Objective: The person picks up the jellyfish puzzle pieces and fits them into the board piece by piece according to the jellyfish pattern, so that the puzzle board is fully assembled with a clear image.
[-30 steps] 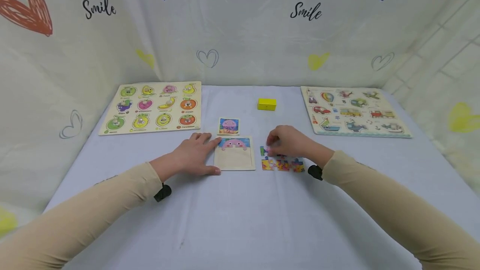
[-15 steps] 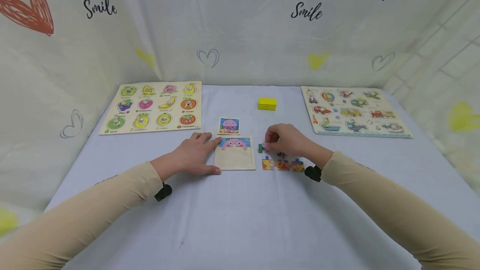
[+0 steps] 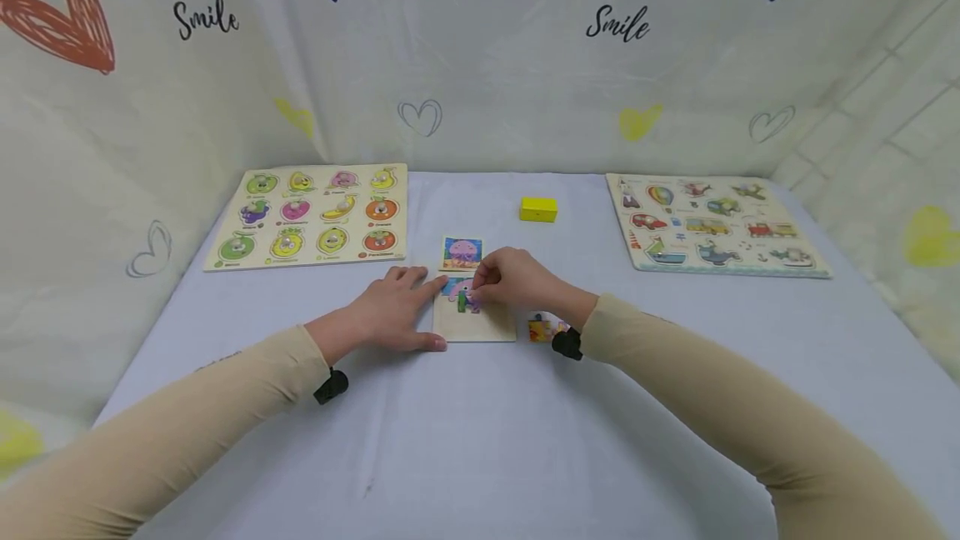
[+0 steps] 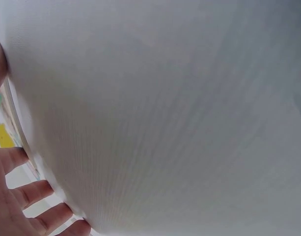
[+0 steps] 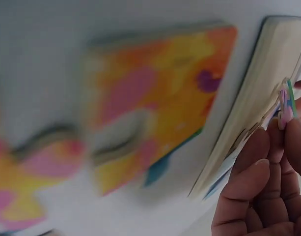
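My left hand (image 3: 393,311) lies with fingers spread, its index fingertip and thumb against the left edge of a small wooden puzzle tray (image 3: 483,329). Over the tray, my right hand (image 3: 519,280) pinches a green, pink and blue jigsaw piece (image 5: 289,103) between thumb and fingertips. Fitted pieces with a pink face on blue (image 3: 452,285) fill the tray's upper part, partly covered by the right hand. Loose orange and yellow jigsaw pieces (image 3: 539,331) lie right of the tray, some hidden under the right wrist. A picture card (image 3: 462,253) sits just behind the tray.
A fruit puzzle board (image 3: 315,227) lies at the back left. A vehicle puzzle board (image 3: 738,248) lies at the back right. Between them stands a yellow block (image 3: 538,209). A printed curtain (image 3: 510,65) hangs behind the white-covered table (image 3: 450,440).
My right hand has picked up the green-edged jigsaw piece from the loose group and carried it left over the tray. My left hand keeps its place at the tray's edge.
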Demonstrator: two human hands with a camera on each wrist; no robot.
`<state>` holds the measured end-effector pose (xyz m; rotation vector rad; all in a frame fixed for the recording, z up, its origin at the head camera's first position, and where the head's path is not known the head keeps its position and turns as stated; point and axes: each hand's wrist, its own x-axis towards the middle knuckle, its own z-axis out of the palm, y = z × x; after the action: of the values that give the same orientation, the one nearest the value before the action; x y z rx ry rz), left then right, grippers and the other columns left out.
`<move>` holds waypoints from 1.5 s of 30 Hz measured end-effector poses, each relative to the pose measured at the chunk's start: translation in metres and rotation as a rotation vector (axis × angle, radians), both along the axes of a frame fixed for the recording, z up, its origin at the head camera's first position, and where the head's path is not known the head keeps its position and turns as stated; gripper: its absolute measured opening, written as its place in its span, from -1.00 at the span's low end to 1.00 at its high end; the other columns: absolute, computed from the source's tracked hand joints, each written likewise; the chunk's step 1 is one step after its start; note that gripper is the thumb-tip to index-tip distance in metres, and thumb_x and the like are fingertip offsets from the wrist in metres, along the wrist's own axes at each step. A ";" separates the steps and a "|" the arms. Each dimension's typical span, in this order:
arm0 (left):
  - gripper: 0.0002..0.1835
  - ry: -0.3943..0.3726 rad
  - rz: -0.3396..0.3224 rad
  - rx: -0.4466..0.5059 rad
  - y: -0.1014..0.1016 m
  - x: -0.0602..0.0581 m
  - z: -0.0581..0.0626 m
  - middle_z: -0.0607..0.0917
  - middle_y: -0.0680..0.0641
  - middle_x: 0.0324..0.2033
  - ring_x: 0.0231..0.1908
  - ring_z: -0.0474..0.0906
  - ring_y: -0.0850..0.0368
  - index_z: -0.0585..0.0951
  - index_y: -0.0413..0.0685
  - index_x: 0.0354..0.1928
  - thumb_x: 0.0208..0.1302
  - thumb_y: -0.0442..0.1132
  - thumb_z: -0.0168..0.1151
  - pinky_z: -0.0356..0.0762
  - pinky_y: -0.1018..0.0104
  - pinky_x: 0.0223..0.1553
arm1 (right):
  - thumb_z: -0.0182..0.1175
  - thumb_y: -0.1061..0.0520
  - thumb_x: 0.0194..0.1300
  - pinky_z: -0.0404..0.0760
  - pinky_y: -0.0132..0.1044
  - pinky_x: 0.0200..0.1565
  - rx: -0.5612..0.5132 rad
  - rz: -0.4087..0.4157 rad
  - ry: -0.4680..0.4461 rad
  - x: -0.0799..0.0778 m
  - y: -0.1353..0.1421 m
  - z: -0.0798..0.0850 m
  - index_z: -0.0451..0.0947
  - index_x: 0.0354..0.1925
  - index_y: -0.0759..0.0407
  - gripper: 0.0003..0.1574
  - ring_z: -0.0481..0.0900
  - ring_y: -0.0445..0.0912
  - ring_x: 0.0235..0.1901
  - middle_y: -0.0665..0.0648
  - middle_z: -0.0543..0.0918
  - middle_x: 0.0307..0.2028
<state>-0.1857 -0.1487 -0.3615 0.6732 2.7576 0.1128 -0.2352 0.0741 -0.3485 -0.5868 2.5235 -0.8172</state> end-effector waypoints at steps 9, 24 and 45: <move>0.05 0.000 -0.012 0.005 0.002 0.000 -0.001 0.21 -0.30 0.53 0.46 0.17 -0.35 0.16 0.02 0.61 0.23 0.38 0.29 0.40 -0.24 0.32 | 0.37 0.07 0.37 0.50 -0.45 -0.27 0.040 0.002 -0.028 -0.006 -0.021 -0.002 0.74 -0.22 0.14 -0.85 0.53 -0.15 -0.36 0.05 0.73 -0.36; 0.06 -0.014 0.009 -0.001 0.003 0.000 0.001 0.20 -0.28 0.54 0.48 0.14 -0.34 0.14 0.04 0.62 0.23 0.37 0.30 0.37 -0.23 0.36 | 0.37 0.08 0.37 0.57 -0.41 -0.21 0.124 0.025 0.078 -0.002 -0.030 -0.002 0.73 -0.22 0.12 -0.87 0.54 -0.10 -0.30 0.06 0.72 -0.33; 0.06 -0.014 0.002 -0.019 0.002 -0.002 0.000 0.21 -0.28 0.54 0.47 0.16 -0.33 0.15 0.02 0.61 0.24 0.38 0.29 0.40 -0.21 0.34 | 0.19 0.16 0.50 0.47 -0.01 0.37 0.379 0.615 0.531 0.028 0.003 -0.007 0.42 0.44 0.13 -0.40 0.43 0.14 0.41 0.10 0.50 0.42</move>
<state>-0.1876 -0.1468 -0.3611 0.6621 2.7428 0.0918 -0.2071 0.0772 -0.3558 -1.4836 2.5787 0.0549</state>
